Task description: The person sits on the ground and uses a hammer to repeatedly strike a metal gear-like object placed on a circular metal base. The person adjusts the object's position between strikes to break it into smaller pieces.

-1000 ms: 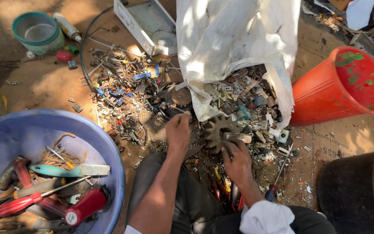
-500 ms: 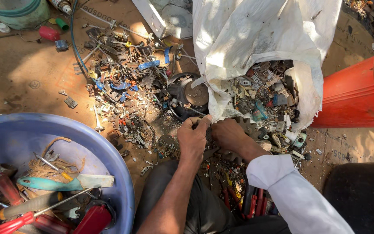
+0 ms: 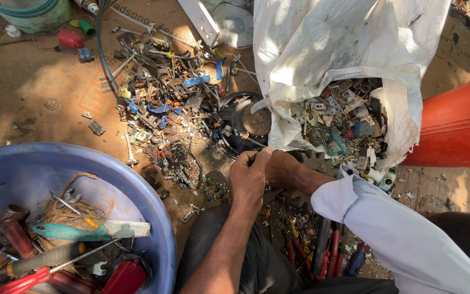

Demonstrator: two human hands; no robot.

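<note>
- Here, both hands meet over the scrap: the left hand (image 3: 248, 177) and the right hand (image 3: 281, 169) touch each other, fingers pinched together around something thin and dark, perhaps a wire or small metal piece; it is too small to tell.
- The grip of each hand is narrow and closed on that small piece, which sits between the fingertips just in front of the person's knees, above the ground.
- Just beyond the hands lies a dark round metal part (image 3: 246, 122), touching the mouth of the white sack (image 3: 327, 49).
- The sack lies tipped open, and a load of mixed small parts (image 3: 349, 122) fills its mouth, so by the look of it much unsorted material is left.
- To the left a loose heap of scrap (image 3: 164, 103) spreads over the dirt floor (image 3: 39, 103), also unsorted as far as one can judge.
- The blue tub (image 3: 137, 185) near the left arm already holds tools: a teal-handled blade (image 3: 82, 231) and red-handled screwdrivers (image 3: 23, 280).
- More red-handled tools (image 3: 327, 253) lie on the ground between the legs.
- A red bucket (image 3: 458, 130) lies on its side just beside the sack; what it holds cannot be seen.
</note>
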